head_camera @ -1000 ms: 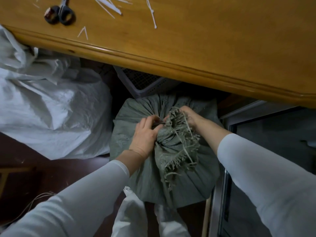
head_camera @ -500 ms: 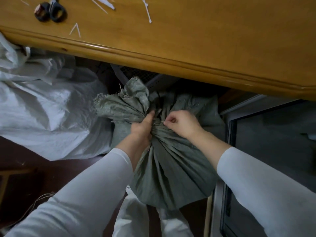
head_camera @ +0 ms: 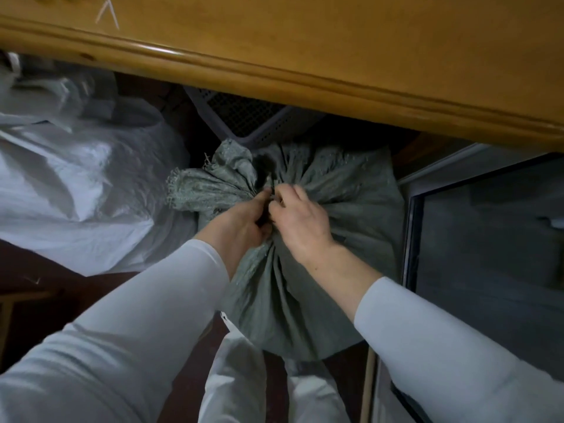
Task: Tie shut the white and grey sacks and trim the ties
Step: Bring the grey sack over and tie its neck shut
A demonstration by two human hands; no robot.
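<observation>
Lying at nine o'clock from my hands, the white sack (head_camera: 76, 184) slumps on the dark floor, its crumpled top tucked under the table edge. Next comes the frayed mouth (head_camera: 207, 190) of the grey sack (head_camera: 305, 285), fanned out toward ten o'clock from my left hand (head_camera: 241, 221), which is curled tight round the gathered neck. My right hand (head_camera: 300, 218) touches it on its three o'clock side, fingers bent and pinching at the same bunched neck; whether a tie sits between them I cannot tell. The grey sack stands in the middle, its pleats running down toward six o'clock between my white sleeves (head_camera: 137, 331). At twelve o'clock a grey mesh basket (head_camera: 244, 117) pokes out beneath the wooden table (head_camera: 305, 56), where a small white offcut (head_camera: 106, 15) lies at eleven. At three o'clock stands a dark glass panel (head_camera: 488, 254) in a pale frame.
</observation>
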